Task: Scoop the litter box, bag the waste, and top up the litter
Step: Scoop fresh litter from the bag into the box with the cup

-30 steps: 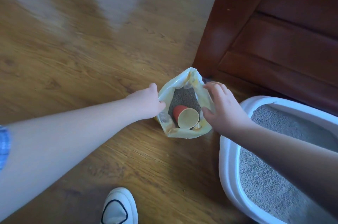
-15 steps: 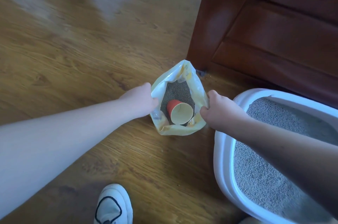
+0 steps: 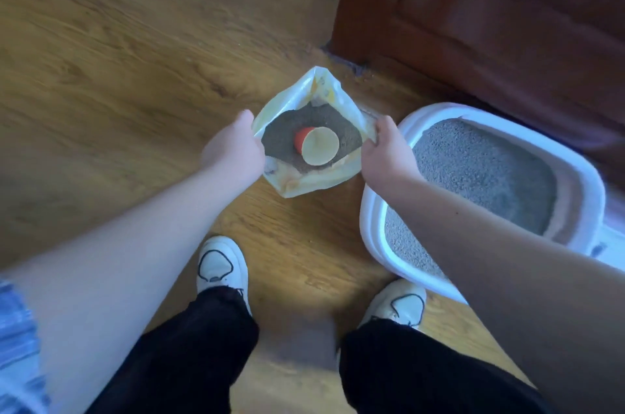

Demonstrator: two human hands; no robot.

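A yellow litter bag [image 3: 321, 181] stands open on the wooden floor, spread wide between my hands. Dark grey litter fills it, and a red paper cup [image 3: 316, 145] lies on its side on the litter. My left hand [image 3: 233, 151] grips the bag's left edge. My right hand [image 3: 385, 151] pinches the right edge. To the right sits the white litter box [image 3: 378, 231] holding pale grey litter [image 3: 473, 173]; my right forearm crosses over its near corner.
A dark red wooden cabinet [image 3: 490, 17] stands behind the bag and box. My two white shoes [image 3: 220, 264] and dark trouser legs are at the bottom of the view. Bare wooden floor [image 3: 118, 58] stretches to the left.
My right hand went from touching the bag's rim to pinching it. Both hands pulled the mouth wider, so more litter shows. The view tilted down, bringing my legs and both shoes in.
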